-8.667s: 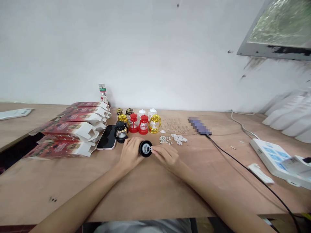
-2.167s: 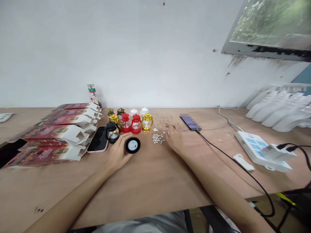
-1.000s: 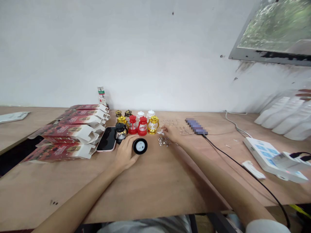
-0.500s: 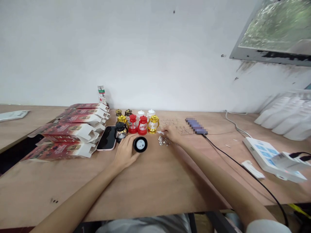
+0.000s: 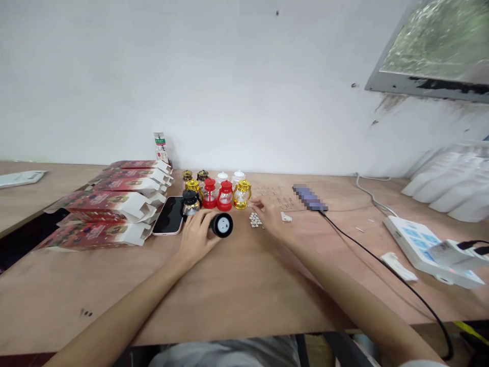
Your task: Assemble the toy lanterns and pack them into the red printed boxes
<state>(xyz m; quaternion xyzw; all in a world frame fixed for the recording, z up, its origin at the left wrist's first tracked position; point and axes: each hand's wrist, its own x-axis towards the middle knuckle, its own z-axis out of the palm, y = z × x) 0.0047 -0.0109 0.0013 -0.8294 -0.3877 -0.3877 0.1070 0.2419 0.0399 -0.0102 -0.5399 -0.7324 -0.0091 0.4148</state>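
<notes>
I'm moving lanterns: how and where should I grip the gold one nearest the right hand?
Probably pinch the gold lantern by its domed top from above: it stands upright, the red lantern close on its left, the right hand near its right.

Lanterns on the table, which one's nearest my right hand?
The gold lantern right of the two red ones, closest to your right hand; the other gold one stands left of the reds.

Red lanterns point(image 5: 225, 196) (others gold, black, white)
</notes>
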